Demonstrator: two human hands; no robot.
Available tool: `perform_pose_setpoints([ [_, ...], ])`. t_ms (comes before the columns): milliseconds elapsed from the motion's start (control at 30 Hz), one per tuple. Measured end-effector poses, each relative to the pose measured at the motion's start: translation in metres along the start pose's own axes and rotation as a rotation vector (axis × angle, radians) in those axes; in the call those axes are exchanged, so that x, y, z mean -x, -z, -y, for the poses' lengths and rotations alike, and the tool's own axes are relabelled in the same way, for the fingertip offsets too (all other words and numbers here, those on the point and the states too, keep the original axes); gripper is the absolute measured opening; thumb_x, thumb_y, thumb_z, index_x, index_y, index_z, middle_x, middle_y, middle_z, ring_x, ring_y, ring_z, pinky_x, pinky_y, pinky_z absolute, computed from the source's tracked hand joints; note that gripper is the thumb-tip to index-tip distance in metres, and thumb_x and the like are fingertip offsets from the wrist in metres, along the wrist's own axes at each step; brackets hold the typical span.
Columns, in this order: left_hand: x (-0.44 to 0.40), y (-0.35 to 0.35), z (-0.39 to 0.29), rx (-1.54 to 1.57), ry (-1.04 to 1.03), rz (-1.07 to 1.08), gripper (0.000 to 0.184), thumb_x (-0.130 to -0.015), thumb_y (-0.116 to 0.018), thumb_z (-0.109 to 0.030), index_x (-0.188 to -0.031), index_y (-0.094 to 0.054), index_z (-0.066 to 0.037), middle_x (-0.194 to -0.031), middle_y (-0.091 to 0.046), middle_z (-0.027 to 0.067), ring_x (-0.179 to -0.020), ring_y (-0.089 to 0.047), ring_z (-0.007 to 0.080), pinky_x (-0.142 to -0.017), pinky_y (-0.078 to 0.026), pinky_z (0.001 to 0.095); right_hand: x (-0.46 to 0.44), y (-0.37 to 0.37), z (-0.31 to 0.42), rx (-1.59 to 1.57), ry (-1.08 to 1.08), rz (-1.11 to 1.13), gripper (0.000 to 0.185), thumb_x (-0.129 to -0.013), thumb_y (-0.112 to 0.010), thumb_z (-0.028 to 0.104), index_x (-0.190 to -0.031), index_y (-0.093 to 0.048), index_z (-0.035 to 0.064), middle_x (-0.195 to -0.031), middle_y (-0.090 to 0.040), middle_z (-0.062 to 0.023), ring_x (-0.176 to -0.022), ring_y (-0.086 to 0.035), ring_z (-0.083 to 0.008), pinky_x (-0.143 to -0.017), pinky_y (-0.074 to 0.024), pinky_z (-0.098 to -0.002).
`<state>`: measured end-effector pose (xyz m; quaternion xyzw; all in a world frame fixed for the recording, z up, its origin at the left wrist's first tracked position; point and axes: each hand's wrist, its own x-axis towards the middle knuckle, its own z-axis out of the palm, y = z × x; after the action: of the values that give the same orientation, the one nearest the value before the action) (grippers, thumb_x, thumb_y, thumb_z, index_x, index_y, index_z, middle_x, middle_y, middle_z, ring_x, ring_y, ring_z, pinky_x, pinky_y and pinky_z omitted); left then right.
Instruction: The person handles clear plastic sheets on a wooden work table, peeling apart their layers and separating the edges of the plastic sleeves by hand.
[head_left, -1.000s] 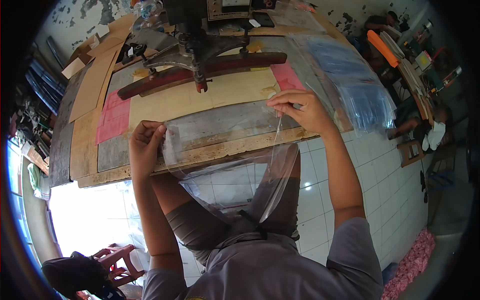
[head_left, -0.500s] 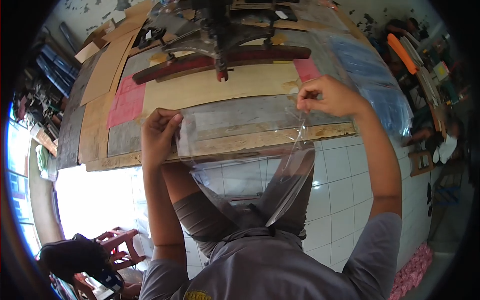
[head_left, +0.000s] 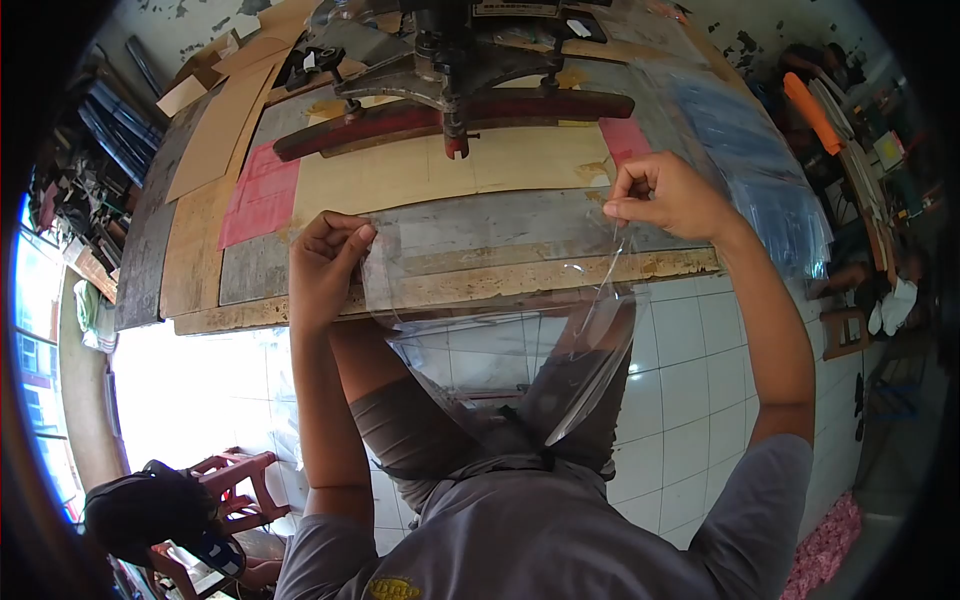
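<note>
A clear plastic sheet [head_left: 480, 290] hangs between my two hands, in front of the table's edge and down over my lap. My left hand [head_left: 328, 262] pinches its upper left corner, with the fingers curled. The upper right corner is pinched between thumb and fingers of my right hand [head_left: 660, 195]. Beyond the sheet, a yellowish strip [head_left: 400, 180] lies on the grey table surface under the red bar [head_left: 390, 122] of a metal press [head_left: 440, 85]. Pink pieces show at both ends of the strip.
Stacked bluish plastic sheets [head_left: 750, 150] lie on the table's right side. Brown cardboard [head_left: 215, 150] is at the left. A red stool [head_left: 240, 485] stands at lower left, a pink heap [head_left: 825, 550] at lower right. Another person [head_left: 825, 65] is at the far right.
The view has shifted, so the table and press appear farther right. My hands are slightly farther apart, still holding the sheet's corners.
</note>
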<state>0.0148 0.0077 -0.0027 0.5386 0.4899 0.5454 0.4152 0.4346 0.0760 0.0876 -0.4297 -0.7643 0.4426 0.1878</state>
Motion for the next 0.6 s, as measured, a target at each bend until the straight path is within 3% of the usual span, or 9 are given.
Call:
perform_pose_setpoints([
  [267,0.001,0.006,0.01,-0.064,-0.034,0.009,0.013,-0.098,-0.072,-0.012,-0.102,-0.065,-0.002,-0.081,-0.066,-0.0016,-0.067,-0.053,0.0028,-0.06,-0.041,0.0194,0.011,-0.001,-0.009,0.131,0.087,-0.019,0.016,-0.091,-0.079,0.014,-0.086,-0.068,0.0027,-0.082,-0.071,-0.0033,-0.074,-0.066,-0.0083,-0.069,-0.0512,-0.0255],
  [600,0.0,0.005,0.01,-0.039,-0.045,0.03,0.009,-0.1,-0.069,-0.009,-0.103,-0.065,-0.002,-0.086,-0.069,-0.001,-0.07,-0.054,0.0015,-0.063,-0.04,0.0176,0.021,-0.014,-0.015,-0.067,0.079,-0.021,0.016,-0.094,-0.075,0.015,-0.089,-0.066,0.0019,-0.097,-0.076,-0.0076,-0.09,-0.067,-0.0109,-0.082,-0.0507,-0.0276],
])
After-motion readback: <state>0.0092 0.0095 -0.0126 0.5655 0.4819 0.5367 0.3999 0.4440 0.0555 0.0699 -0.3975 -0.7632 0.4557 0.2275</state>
